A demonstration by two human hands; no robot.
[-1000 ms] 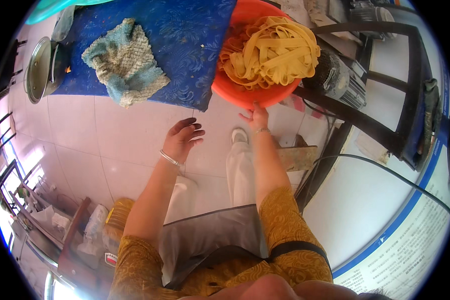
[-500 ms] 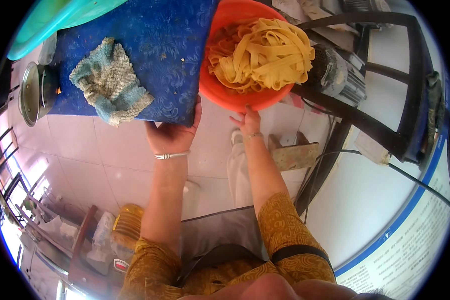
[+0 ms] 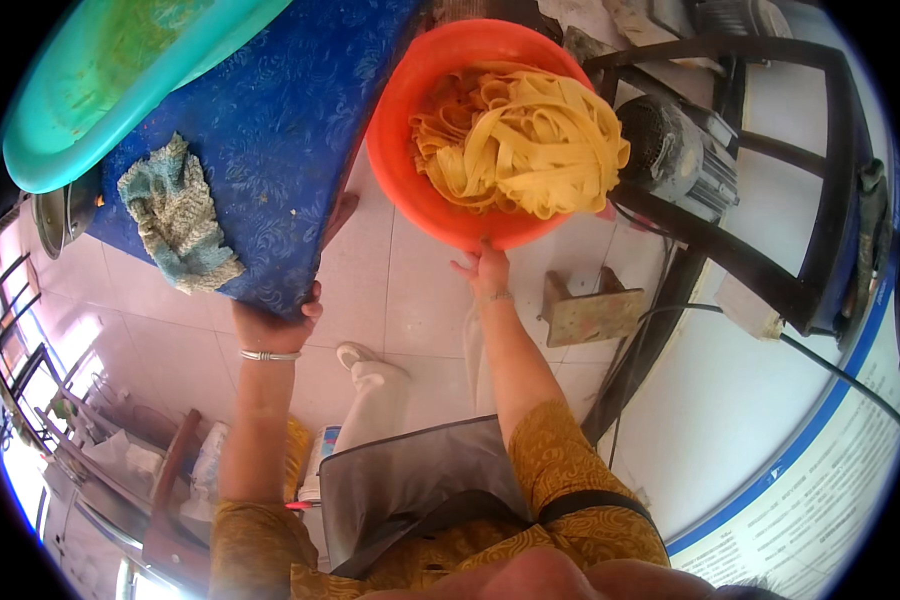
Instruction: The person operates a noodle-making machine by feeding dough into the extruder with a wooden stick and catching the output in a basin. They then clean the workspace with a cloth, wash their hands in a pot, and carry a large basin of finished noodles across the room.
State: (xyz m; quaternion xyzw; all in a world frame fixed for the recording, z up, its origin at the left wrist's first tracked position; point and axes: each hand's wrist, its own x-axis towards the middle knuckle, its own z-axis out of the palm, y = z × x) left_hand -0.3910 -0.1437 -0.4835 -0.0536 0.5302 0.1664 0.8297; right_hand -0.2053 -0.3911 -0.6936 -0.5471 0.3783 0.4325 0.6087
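Observation:
My left hand is closed round the near corner of a blue patterned tabletop, its fingers partly hidden by the edge. On that top lies a crumpled blue-and-cream cloth. My right hand grips the near rim of an orange basin, some fingers out of sight under it. Wide, flat yellow noodles are heaped in the basin, more to its right side. A gap with pale floor tiles separates the basin from the table corner.
A teal tub stands at the table's far left, above a metal pot. Right of the basin are a motor and a dark metal frame. A small wooden stool and a cable lie nearby.
My left hand and the table corner have shifted left and nearer to me. The basin sits slightly nearer, with more space between it and the table. More of the teal tub shows.

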